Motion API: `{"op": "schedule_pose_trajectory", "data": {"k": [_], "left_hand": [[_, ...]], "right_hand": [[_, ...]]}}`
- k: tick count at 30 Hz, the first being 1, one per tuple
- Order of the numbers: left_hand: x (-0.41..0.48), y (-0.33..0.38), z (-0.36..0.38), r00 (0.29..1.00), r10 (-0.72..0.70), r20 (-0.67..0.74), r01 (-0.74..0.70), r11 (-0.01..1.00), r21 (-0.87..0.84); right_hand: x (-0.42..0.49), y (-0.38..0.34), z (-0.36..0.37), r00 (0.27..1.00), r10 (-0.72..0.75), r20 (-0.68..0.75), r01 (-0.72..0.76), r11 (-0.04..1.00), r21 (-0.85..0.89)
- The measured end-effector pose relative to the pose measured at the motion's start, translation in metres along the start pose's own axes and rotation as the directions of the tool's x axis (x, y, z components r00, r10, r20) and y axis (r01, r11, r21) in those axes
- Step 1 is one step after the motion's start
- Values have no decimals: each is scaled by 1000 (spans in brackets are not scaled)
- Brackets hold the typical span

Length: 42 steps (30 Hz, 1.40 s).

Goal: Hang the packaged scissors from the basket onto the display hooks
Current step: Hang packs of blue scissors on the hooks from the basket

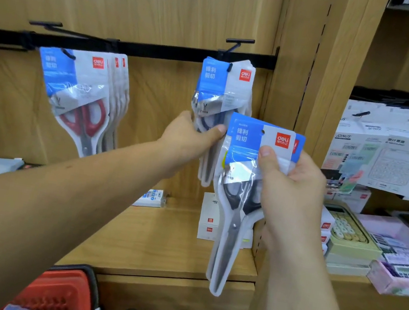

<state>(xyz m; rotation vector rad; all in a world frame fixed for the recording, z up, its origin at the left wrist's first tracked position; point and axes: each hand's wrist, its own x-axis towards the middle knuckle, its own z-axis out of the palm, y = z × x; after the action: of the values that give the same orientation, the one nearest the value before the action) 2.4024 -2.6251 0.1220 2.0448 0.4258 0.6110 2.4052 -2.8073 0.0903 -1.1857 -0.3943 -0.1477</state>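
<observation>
My right hand grips packaged black-handled scissors by the blue and white header card, thumb on the front; a second pack shows just behind it. My left hand holds the bundle of packs hanging on the right display hook, thumb across their front. The pack in my right hand is below and right of that hook. On the left hook hang several packs of red-handled scissors. The red basket sits at the bottom, under my left forearm.
A black rail carries the hooks on a wooden back panel. Small white boxes stand on the wooden shelf below. Beyond a wooden upright, calculators hang and lie in trays on the right.
</observation>
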Motion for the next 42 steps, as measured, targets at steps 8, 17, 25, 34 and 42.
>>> {"op": "schedule_pose_trajectory", "data": {"k": [8, 17, 25, 34, 42], "left_hand": [[-62, 17, -23, 987, 149, 63, -136, 976, -172], [-60, 27, -29, 992, 128, 20, -112, 923, -367], [-47, 30, -30, 993, 115, -14, -111, 920, -377], [4, 68, -26, 959, 145, -242, -202, 951, -233], [21, 69, -19, 961, 72, -268, -135, 965, -224]], "right_hand": [[-8, -3, 13, 999, -11, 38, 10, 1000, 18], [-7, -3, 11, 985, 149, 91, -163, 971, 172], [0, 6, 0, 996, 60, -63, -62, 997, -36], [-1, -4, -7, 994, -38, -103, 21, 986, -167], [-4, -8, -4, 998, 2, -60, -8, 994, -106]]}}
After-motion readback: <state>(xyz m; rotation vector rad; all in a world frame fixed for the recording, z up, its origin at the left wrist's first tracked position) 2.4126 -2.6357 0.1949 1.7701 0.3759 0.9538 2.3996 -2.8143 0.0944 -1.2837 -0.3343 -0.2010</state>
